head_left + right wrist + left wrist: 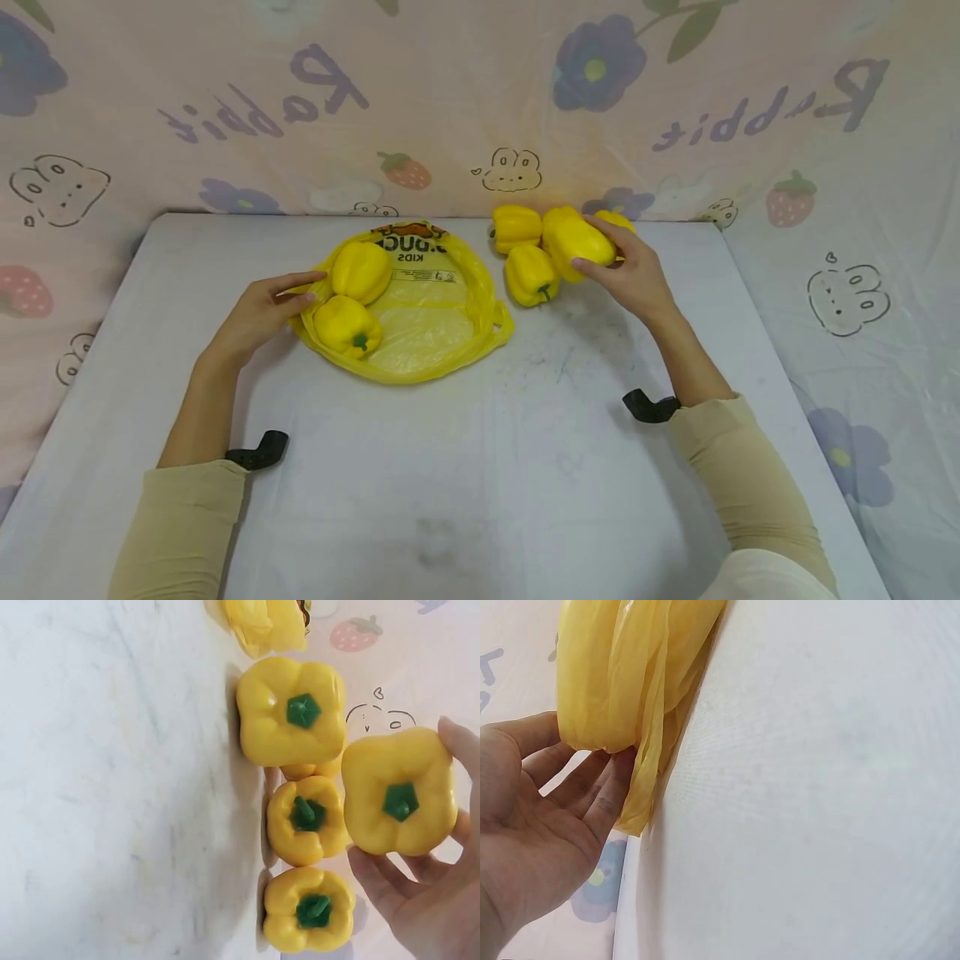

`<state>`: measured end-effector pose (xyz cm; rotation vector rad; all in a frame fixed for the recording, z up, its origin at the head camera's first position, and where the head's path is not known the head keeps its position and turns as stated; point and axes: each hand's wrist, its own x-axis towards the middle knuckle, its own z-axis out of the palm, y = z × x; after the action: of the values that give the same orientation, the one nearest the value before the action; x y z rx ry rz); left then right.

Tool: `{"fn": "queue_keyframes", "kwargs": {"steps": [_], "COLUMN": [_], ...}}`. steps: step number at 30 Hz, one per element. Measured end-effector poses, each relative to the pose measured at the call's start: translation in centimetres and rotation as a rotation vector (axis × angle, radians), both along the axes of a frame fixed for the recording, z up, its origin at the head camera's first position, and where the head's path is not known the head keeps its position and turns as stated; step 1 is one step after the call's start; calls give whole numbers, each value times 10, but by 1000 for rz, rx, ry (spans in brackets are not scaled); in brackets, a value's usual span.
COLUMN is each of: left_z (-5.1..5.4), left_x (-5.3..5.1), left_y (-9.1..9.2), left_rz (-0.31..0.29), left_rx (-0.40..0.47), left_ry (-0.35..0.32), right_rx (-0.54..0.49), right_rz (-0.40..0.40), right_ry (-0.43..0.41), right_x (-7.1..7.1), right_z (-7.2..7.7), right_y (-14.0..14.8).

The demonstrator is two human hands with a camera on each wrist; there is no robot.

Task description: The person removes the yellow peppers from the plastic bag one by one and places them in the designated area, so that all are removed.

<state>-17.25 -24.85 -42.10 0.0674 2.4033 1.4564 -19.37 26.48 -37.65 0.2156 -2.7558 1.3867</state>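
Observation:
A yellow plastic bag point(427, 329) lies spread with its mouth wide, and two yellow bell peppers, one point(362, 272) behind the other point(345, 323), sit at its left side. My left hand point(258, 315) grips the bag's left rim between thumb and fingers; the left wrist view shows the fingertips partly behind the plastic. On the right, my right hand point(637, 271) holds a yellow bell pepper point(400, 801), green stem showing, raised off the table. Near it stand several more peppers, among them one at the front point(531, 275) and one at the back left point(516, 229).
The white table point(465, 475) ends at a patterned curtain point(450, 100) close behind the peppers. A bag handle loop point(504, 325) sticks out toward the peppers. Black wrist-worn devices point(258, 450) sit at both cuffs.

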Motion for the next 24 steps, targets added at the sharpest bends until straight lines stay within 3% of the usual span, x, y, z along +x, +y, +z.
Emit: {"fn": "queue_keyframes", "kwargs": {"steps": [24], "left_z": [1], "left_x": [-2], "left_y": [2], "left_rz": [-9], "left_rx": [15], "left_ry": [12], "right_rx": [55], "right_rz": [-64], "right_ry": [-158], "right_x": [-1], "right_z": [-28], "right_y": [7]}}
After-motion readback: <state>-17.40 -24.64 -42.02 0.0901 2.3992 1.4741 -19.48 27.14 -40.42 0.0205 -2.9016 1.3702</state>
